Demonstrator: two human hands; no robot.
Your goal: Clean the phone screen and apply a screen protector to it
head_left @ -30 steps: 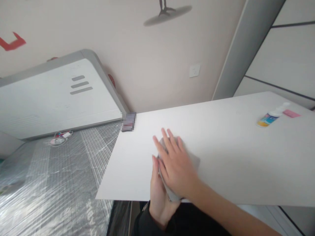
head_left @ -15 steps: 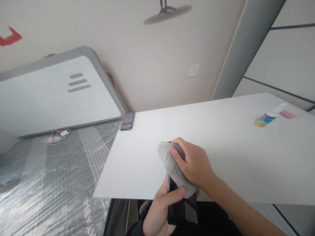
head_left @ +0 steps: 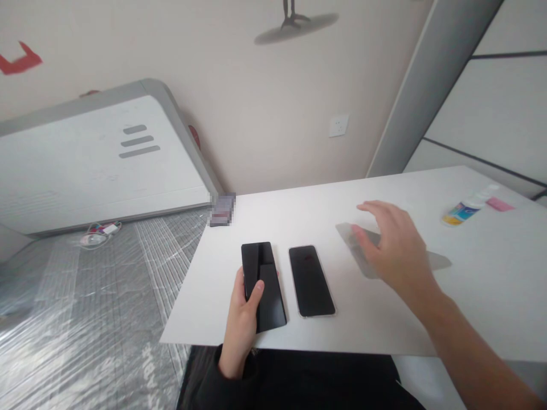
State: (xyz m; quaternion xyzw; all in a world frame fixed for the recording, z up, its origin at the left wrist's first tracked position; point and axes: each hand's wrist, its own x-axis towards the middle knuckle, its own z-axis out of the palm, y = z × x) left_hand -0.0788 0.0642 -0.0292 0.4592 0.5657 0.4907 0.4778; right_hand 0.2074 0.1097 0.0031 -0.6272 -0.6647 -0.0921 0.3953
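Observation:
In my left hand (head_left: 243, 322) is a black smartphone (head_left: 271, 293), gripped with the thumb across its glossy screen, above the table's near edge. A second smartphone (head_left: 311, 282) in a clear case lies screen up on the white table (head_left: 205, 285), just right of the held one. My right hand (head_left: 397, 242) hovers farther right, fingers apart and holding nothing. Beneath it a grey cloth (head_left: 356, 250) is spread on the tabletop, partly covered from view by the hand.
A white bottle with a blue and yellow label (head_left: 464, 212) lies at the far right beside a pink object (head_left: 499, 204). A small blurred box (head_left: 221, 210) sits on the back left corner. A white headboard-like panel (head_left: 85, 165) stands left of the table, against the wall.
My right hand has let go of the cloth, which now lies on the table. My left hand has moved left and up with the phone. The second phone has come into sight.

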